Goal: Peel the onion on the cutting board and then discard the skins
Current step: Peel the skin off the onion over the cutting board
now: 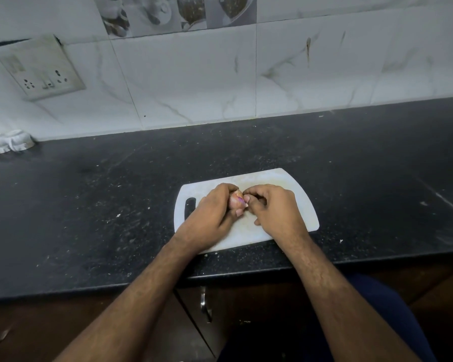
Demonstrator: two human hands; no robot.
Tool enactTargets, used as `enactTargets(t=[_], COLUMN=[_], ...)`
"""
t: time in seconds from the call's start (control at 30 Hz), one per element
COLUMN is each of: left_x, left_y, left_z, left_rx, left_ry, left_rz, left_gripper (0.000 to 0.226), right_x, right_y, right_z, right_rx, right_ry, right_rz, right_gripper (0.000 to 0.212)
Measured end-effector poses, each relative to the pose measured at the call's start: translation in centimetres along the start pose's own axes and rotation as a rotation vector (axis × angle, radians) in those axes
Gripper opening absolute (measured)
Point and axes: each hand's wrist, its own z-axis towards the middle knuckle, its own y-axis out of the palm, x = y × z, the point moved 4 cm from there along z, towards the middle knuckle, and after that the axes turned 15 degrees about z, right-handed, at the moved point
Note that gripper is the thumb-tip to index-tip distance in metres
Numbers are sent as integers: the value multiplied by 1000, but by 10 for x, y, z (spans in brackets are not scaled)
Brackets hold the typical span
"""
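Counting what lies at the centre of the frame gives one onion [236, 200], one white cutting board [272, 178] and two bare hands. That single onion is small and pinkish-purple, held just above the middle of the board and mostly hidden between the hands. One dark slot handle pierces the board's left end. At centre frame the left hand [211, 215] curls its fingers round the onion from the left, cupping it, with the forearm running down toward the lower left. From the right, the right hand [273, 209] meets it with knuckles up, its thumb and first fingertip pinching at the onion's right end, where a bit of pale skin shows; the other fingers are tucked under. Both hands hover low over the board, which sits near the front edge of the dark speckled bench [89, 205]. One switch-and-socket plate [41, 67] hangs on the tiled wall at upper left, and one crumpled white cloth [8, 143] lies at the far left edge.
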Motion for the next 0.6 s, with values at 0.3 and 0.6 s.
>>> enactTargets(t=[0.3,0.6], left_x=[-1,-2], left_y=[2,1], left_z=[0,1], left_rx=[-7,21], left_ry=[20,14], left_rz=[-24,-45], left_gripper=[39,34], right_x=[0,-2], right_y=[-1,-2], right_z=[0,0], right_rx=[13,-26], right_ry=[34,0], right_rz=[-9,-36], right_gripper=[13,12])
